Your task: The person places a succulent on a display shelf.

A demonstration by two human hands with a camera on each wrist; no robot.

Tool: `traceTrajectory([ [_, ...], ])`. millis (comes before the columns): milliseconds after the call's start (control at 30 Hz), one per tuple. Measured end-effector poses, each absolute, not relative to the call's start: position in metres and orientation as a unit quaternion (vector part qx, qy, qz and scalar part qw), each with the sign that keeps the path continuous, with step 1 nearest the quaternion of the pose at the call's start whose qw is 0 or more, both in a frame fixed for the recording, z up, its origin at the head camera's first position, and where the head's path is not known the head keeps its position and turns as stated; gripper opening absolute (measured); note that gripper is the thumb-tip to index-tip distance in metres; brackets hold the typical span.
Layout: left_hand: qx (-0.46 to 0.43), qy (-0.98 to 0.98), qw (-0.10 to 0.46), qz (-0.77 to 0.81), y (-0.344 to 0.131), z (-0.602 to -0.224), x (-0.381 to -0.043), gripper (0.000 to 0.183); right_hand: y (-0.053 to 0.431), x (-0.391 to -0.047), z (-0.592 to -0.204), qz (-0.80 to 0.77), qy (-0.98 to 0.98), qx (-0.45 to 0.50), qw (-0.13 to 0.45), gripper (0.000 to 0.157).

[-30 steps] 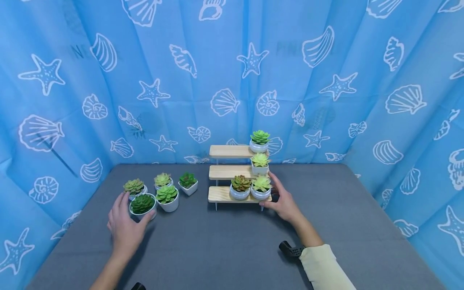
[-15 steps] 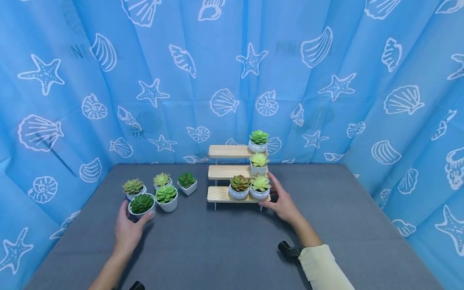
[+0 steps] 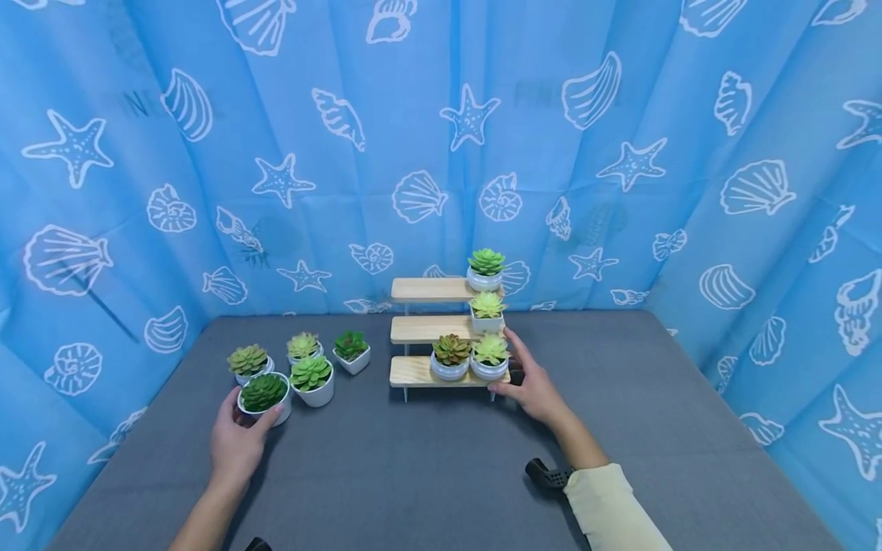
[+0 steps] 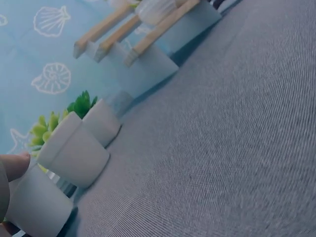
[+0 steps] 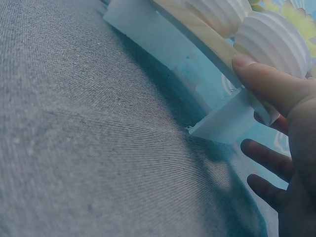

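My left hand (image 3: 237, 442) holds a dark green potted succulent (image 3: 264, 393) at the table's left, thumb on the near right side of its white pot and fingers round the left. In the left wrist view the thumb lies at the rim of the white pot (image 4: 38, 205), which appears to rest on the cloth. My right hand (image 3: 534, 386) grips the right end of a three-tier wooden shelf (image 3: 413, 370). Its thumb lies on the lowest plank (image 5: 217, 47), with a fingertip under the plank's end; two other fingers (image 5: 269, 160) are spread apart below.
Beside the held pot stand several more succulents, including a bright green one (image 3: 313, 380) and one in a square pot (image 3: 352, 352). The shelf's right side bears several potted succulents, one on top (image 3: 485, 268). A blue shell-print curtain (image 3: 372, 191) hangs behind the grey table (image 3: 413, 474).
My left hand's fingers have slid down from the top left of the dark green succulent to lower round its pot. My right hand stays at the shelf. The head view shifts slightly.
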State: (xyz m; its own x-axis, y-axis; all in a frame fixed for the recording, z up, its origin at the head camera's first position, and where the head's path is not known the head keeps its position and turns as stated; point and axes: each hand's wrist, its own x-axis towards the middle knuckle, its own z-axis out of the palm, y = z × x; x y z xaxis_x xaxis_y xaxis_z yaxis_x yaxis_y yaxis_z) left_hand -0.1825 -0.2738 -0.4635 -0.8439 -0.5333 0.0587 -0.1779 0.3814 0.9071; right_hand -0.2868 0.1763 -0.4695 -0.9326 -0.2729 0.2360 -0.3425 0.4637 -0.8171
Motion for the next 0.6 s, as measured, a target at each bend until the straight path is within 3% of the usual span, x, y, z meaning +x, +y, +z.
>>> traceTrajectory([
  [333,0.223,-0.783,0.219,-0.537,-0.261,-0.443,-0.171,0.086,0.176,-0.286,-0.468,0.481,-0.858,0.177,0.036,0.101],
  [600,0.178,-0.776,0.235,-0.558,-0.236,-0.422,-0.166,0.080,0.176,-0.285,-0.469,0.481,-0.857,0.180,0.040,0.102],
])
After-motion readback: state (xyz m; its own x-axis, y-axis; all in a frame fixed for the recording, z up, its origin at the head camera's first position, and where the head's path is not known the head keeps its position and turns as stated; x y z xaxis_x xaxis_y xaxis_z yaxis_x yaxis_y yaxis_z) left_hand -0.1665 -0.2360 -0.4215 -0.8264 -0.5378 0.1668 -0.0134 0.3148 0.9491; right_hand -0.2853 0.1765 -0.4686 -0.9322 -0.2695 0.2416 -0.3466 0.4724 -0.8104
